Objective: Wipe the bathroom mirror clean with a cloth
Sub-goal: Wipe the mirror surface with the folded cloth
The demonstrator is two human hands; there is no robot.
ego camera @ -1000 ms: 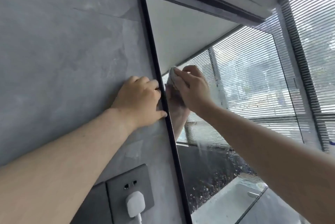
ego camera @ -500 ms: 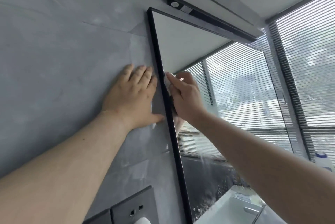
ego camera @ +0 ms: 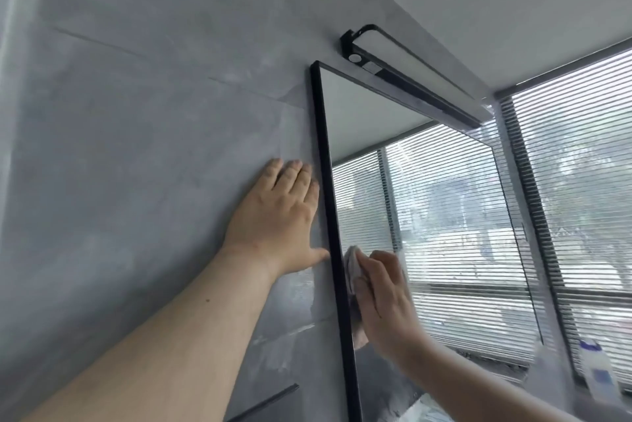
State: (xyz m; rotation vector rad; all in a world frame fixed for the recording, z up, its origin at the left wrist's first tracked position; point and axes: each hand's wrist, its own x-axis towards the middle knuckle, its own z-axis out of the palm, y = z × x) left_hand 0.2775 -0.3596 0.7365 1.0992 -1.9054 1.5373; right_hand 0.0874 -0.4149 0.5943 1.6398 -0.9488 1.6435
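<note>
Cloth [ego camera: 352,267] under right hand [ego camera: 383,298] has slid lower down mirror [ego camera: 444,216].

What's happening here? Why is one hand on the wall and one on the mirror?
Someone is cleaning the bathroom mirror. The right hand presses a pale cloth against the glass, right next to the black frame on its left side. The left hand lies flat on the grey wall beside that frame, fingers straight, as if for support. Hazy streaks show further right, so the wiping doesn't look finished.
</note>
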